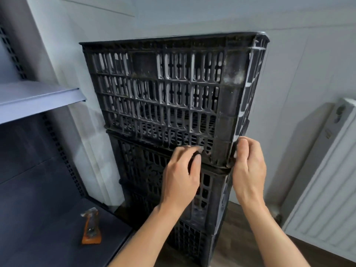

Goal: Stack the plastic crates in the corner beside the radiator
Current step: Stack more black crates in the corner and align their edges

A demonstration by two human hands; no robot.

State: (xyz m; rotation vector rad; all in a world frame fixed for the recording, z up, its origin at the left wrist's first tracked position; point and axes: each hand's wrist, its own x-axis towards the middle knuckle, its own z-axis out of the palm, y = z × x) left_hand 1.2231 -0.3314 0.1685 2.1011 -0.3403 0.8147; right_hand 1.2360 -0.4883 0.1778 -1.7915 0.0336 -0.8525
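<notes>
Left hand (180, 176) hooked into the top crate (163, 93), right hand (248, 164) pinching its bottom corner; a sideways nudge could tip the stack (173, 199) toward the radiator (327, 180).

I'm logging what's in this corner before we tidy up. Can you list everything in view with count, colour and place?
Crates: at least three, black slatted plastic, stacked in the corner; top crate, middle crate, bottom crate.
Radiator: one, white, on the wall right of the stack.
Shelving unit: one, grey-blue, left of the stack.
Tool with orange base: one, on the lower shelf; kind unclear.
Floor: brown wood, bottom right.
Walls: white, behind the stack.
Left hand: on the top crate's lower front.
Right hand: at the top crate's lower right corner.
</notes>
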